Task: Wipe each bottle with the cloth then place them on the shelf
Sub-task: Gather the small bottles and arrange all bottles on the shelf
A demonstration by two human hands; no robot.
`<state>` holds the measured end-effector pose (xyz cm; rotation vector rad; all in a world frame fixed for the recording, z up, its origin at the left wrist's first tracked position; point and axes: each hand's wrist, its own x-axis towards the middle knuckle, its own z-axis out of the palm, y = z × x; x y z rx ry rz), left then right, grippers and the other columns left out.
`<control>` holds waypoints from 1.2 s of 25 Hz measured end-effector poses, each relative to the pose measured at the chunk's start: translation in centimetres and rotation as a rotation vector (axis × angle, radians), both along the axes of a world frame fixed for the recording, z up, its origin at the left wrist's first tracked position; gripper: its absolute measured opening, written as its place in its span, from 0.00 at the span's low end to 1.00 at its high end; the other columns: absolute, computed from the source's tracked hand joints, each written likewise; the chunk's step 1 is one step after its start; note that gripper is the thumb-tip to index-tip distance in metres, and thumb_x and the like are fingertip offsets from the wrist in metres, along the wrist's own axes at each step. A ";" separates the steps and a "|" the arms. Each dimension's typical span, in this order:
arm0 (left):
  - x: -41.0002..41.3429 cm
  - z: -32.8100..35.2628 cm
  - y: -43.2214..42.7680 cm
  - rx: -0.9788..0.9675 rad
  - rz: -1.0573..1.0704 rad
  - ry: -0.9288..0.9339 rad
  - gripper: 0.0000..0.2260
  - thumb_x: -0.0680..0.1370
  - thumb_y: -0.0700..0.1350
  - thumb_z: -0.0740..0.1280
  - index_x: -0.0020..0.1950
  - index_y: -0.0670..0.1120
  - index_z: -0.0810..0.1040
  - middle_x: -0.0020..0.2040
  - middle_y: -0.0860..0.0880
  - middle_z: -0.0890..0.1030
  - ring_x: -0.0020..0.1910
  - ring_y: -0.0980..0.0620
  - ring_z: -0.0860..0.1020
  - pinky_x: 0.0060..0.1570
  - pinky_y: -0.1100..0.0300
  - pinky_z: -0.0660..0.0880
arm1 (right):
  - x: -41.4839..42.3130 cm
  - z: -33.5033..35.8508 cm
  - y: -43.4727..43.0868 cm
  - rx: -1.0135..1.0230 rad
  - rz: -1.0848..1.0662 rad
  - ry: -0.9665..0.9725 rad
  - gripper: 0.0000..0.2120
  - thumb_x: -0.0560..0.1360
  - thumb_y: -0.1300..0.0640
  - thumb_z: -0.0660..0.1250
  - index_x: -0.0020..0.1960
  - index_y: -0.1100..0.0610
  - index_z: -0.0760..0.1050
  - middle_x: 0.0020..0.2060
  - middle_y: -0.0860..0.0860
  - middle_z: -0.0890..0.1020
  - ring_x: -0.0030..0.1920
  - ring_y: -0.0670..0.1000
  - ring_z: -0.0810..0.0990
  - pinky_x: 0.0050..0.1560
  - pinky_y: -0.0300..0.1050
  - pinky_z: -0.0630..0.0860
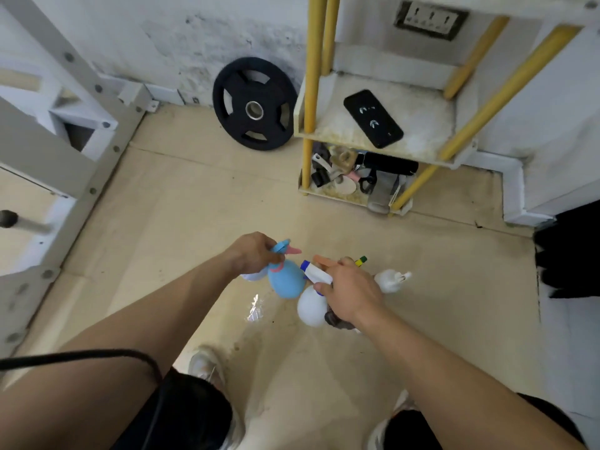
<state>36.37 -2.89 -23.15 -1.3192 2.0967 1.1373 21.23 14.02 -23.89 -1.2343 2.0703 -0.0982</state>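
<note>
Fingers of the left hand clamp the blue bottle at its neck; right hand fingers clamp the white bottle.

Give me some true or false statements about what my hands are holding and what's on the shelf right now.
1. The left hand grips the blue spray bottle by its head. True.
2. The right hand holds nothing. False: it grips the white spray bottle.
3. A black phone lies on the shelf. True.
4. The weight plate lies flat on the shelf. False: it stands on the floor, leaning against the wall.
5. The small white pump bottle is already on the shelf. False: it is on the floor beside the right hand.
</note>
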 end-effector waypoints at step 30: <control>-27.6 55.1 -19.8 -0.368 -0.391 0.071 0.12 0.81 0.50 0.63 0.58 0.43 0.76 0.56 0.42 0.75 0.50 0.43 0.76 0.49 0.53 0.73 | -28.4 56.8 -21.6 -0.259 -0.232 0.136 0.17 0.79 0.49 0.66 0.67 0.40 0.76 0.46 0.51 0.80 0.45 0.55 0.78 0.45 0.48 0.75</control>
